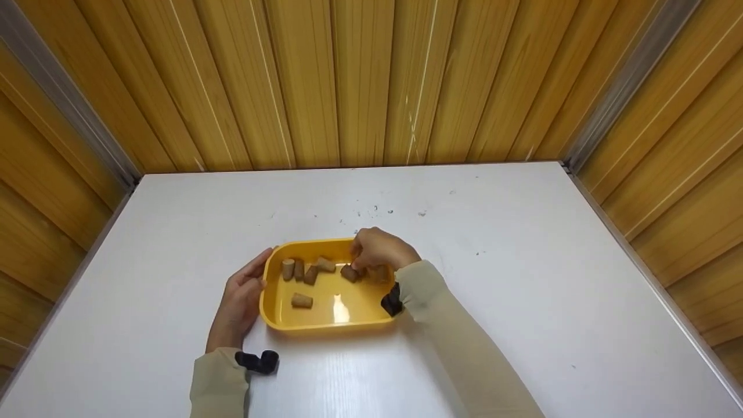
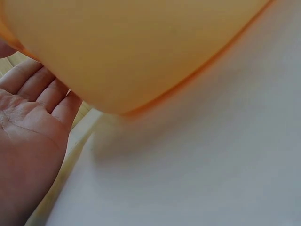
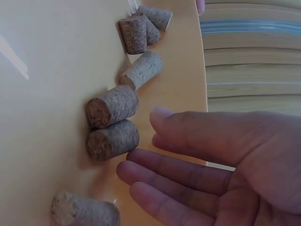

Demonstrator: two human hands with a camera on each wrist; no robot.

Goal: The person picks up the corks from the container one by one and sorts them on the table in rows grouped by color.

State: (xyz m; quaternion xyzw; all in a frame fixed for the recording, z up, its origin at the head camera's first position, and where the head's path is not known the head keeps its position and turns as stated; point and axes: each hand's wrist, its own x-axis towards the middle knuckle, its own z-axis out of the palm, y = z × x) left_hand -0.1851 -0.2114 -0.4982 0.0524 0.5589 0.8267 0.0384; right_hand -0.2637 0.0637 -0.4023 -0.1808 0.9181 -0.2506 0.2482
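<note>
A shallow yellow tray (image 1: 325,320) holds several tapered corks, some light and some darker brown. My left hand (image 1: 238,302) rests against the tray's left side, with its thumb at the rim. In the left wrist view, its fairly straight fingers (image 2: 42,87) meet the tray's outer wall, and their tips are hidden. My right hand (image 1: 383,249) reaches over the far right part of the tray. In the right wrist view, its thumb and fingers stand apart with nothing between them. The index fingertip is close to a dark cork (image 3: 115,140), beside another dark cork (image 3: 113,107).
The tray stands on a white table (image 1: 551,290) with small dark marks. Yellow wood-grain panels (image 1: 360,87) rise at the back and on both sides. A lone light cork (image 1: 302,300) lies at the tray's near left. Black straps (image 1: 258,361) sit at the wrists.
</note>
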